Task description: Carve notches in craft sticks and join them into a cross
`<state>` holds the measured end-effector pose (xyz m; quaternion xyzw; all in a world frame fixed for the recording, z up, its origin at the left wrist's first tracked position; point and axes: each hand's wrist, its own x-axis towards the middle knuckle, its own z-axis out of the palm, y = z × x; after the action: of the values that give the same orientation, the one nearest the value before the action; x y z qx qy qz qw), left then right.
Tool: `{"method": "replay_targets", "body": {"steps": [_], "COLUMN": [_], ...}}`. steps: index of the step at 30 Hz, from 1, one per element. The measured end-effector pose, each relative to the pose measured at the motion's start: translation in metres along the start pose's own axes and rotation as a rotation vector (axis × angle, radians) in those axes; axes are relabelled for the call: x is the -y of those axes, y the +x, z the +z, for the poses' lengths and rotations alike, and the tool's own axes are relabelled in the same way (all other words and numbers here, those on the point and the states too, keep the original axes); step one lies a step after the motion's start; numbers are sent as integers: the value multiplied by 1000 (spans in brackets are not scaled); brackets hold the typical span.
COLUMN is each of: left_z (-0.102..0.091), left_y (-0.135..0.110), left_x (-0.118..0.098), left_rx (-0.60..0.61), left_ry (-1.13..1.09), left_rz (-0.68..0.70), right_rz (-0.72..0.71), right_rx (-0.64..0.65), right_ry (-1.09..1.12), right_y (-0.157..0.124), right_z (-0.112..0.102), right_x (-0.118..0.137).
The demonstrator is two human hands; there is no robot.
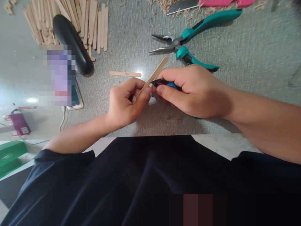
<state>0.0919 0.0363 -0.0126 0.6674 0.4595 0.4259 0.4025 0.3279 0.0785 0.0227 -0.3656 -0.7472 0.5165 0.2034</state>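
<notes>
My left hand is closed on the lower end of a wooden craft stick, which slants up to the right. My right hand grips a utility knife with a blue and black body. Its short dark blade meets the stick's edge just above my left thumb. Most of the knife's handle is hidden inside my right fingers. Just beyond my left hand, another craft stick with a small slot cut near its middle lies flat on the table.
Teal-handled needle-nose pliers lie spread beyond my right hand. A pink-handled blade sits among wood shavings. At the far left are a heap of craft sticks, a black case and a phone with a cable.
</notes>
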Motion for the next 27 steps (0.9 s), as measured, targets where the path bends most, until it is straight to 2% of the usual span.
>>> {"method": "replay_targets", "body": {"steps": [4,8,13,22,27], "left_z": [-2,0,5,4,3], "left_y": [-1,-3,-5,-4,-3], "left_x": [-3,-1,5,6,10], "left_rx": [11,15,12,51,56], "left_ry": [-51,-70,-137,-167,-185], "left_rz": [6,-7,-114,-171,-148], "right_rz": [32,135,271,313,311], "right_rx": [-1,31,14,-30,-45], "right_ry": [5,97,283,343,335], "right_y": [-1,-1,3,5,5], "right_z": [0,1,8,15,18], "right_x": [0,6,12,15,16]}}
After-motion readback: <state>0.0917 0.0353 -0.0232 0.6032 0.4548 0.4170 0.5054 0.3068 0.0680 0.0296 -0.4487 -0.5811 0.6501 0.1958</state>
